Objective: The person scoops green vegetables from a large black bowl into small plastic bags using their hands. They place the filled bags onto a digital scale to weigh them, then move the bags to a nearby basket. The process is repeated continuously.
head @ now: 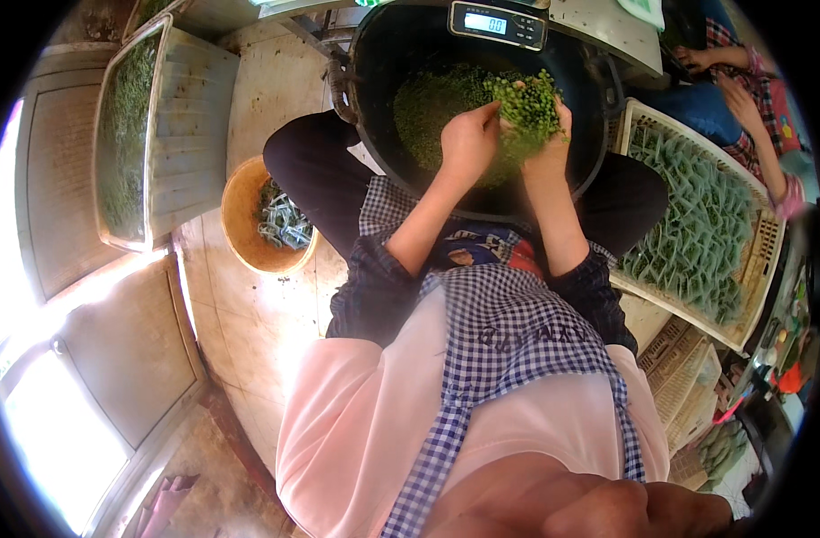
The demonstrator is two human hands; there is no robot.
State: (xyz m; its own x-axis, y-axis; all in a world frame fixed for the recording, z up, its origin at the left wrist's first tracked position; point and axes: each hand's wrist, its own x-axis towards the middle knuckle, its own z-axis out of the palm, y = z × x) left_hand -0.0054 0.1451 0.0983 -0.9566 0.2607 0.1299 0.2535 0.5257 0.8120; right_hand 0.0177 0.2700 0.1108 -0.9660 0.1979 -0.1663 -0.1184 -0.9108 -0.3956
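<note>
A clump of small green berries [527, 104], which look like green peppercorns, rests in my right hand [552, 144] above a large black tub [376, 128]. My right palm and fingers cup it from below and from the right side. My left hand [469, 142] is curled against the clump's left edge, thumb and fingers pinched there; its fingertips are partly hidden. More loose green berries [427, 114] lie in the tub under both hands. A digital scale [497, 25] with a lit display stands at the tub's far rim.
Left of my knee stands an orange bucket [238, 228] holding clear plastic scraps. A tall bin [188, 134] of greens is farther left. At right, a cream crate [692, 319] holds rows of filled mesh-like bags [692, 222]; another person's hands [739, 101] are beyond it.
</note>
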